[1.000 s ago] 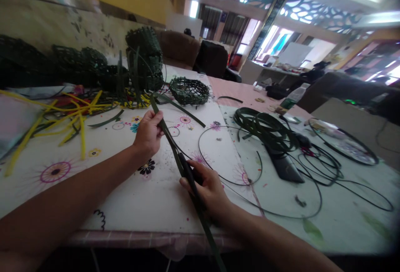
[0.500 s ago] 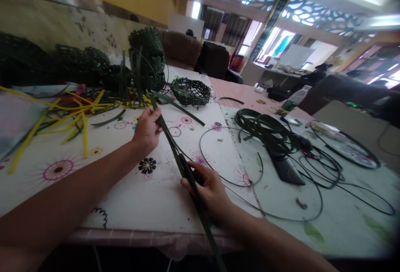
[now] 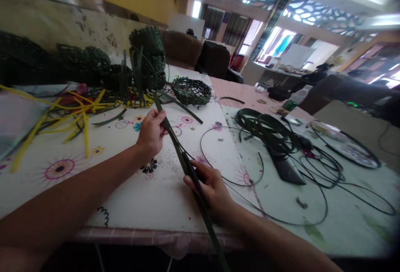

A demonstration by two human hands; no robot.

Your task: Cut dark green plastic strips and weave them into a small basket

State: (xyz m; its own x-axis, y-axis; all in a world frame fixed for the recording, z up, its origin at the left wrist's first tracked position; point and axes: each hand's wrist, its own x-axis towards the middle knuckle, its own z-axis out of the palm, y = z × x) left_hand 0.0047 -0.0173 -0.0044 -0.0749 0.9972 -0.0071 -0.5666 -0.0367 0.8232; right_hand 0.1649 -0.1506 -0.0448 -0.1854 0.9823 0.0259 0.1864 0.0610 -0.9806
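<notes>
Head view: left hand is gripping a green strip, slanting 11-to-5 o'clock over the surface. Right hand is holding a black tool along it, both hands' fingers closed. From tool, basket is sitting at 12, coil at 2.

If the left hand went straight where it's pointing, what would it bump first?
Probably the loose green strip lying just past the left hand; the woven basket comes next. Depth is unclear, so it might pass over the strip.
</notes>
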